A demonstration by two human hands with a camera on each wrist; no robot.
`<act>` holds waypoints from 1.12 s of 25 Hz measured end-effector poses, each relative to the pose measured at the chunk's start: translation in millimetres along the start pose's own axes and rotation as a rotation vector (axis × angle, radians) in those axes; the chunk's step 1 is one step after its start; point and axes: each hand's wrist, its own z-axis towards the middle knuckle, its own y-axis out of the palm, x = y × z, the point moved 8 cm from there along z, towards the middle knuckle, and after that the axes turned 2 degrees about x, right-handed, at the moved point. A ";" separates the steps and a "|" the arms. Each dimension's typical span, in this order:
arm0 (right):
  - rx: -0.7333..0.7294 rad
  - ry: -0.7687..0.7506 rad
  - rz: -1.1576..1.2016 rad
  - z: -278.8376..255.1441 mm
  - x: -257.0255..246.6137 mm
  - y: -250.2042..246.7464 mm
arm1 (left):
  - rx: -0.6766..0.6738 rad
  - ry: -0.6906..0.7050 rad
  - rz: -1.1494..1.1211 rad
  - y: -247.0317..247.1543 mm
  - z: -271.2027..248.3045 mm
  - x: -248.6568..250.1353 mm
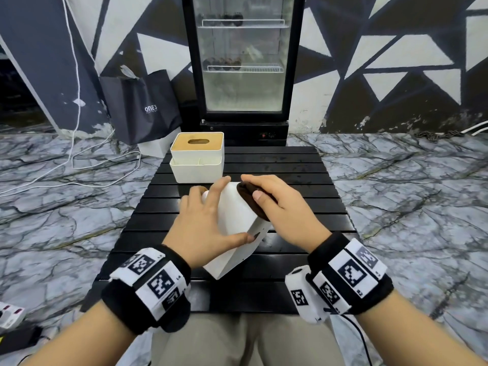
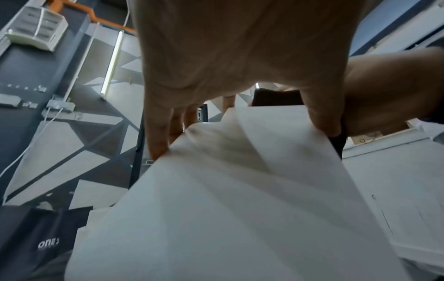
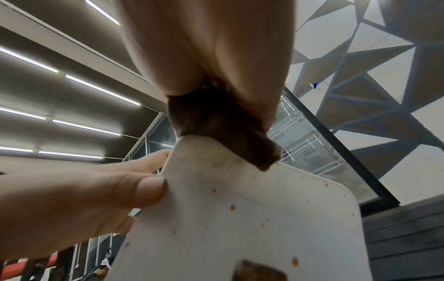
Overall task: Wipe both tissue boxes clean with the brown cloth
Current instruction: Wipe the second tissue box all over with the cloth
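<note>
A white tissue box stands tilted on one corner in the middle of the black slatted table. My left hand grips it from the left, fingers over the top edge and thumb on the near end. My right hand holds the brown cloth against the box's upper right face. The right wrist view shows that cloth pressed on a white face speckled with small brown spots. A second white tissue box with a wooden lid stands upright at the table's back left.
A glass-door fridge stands just behind the table. A dark shopping bag leans against the wall at its left. White cables trail over the marble floor on the left. My knees sit under the table's near edge.
</note>
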 end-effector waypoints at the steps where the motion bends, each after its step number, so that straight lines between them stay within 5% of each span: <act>1: 0.007 0.029 0.018 -0.2 3.6 -2.6 | 0.007 -0.017 -0.031 0.8 0.2 -2.3; 10: 0.276 0.343 0.018 -10.9 73.6 -72.1 | -0.173 0.067 -0.491 34.4 0.6 -23.1; 21: 0.220 0.254 -0.106 4.7 69.8 -51.0 | -0.133 0.091 -0.656 55.0 18.6 -11.3; 28: 0.340 0.197 -0.156 -32.9 75.8 -46.0 | -0.124 0.059 -0.716 60.9 16.9 -12.1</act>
